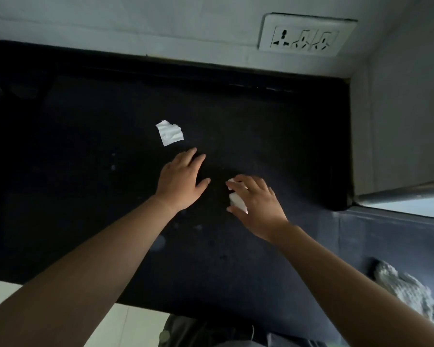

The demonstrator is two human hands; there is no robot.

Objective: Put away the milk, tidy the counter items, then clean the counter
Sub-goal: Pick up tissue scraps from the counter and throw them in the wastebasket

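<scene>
Dark tabletop (261, 136), glossy black, runs back to a pale wall w/ a triple socket plate (307, 35) at the rear right. Start at the right hand (257, 205): its grip is curled round a small white wad of tissue (236, 201), fingers over the top, thumb under, pressed low at the surface, prob. so it can wipe w/ it. Just beside it, the left hand (179, 182) lies flat w/ an open grip, fingers spread, holding nothing; looks like it's reaching fwd toward a torn white paper scrap (170, 133) lying loose on the surface a little beyond the fingertips, likely to gather it as rubbish. Faint pale smears and spots show on the black top near both forearms, so the cleaning bit seems underway, not done. No milk in view, no containers either, so can't say where it went. Lower right, a grey crumpled cloth (406, 288) sits near the edge, apart from both hands.
</scene>
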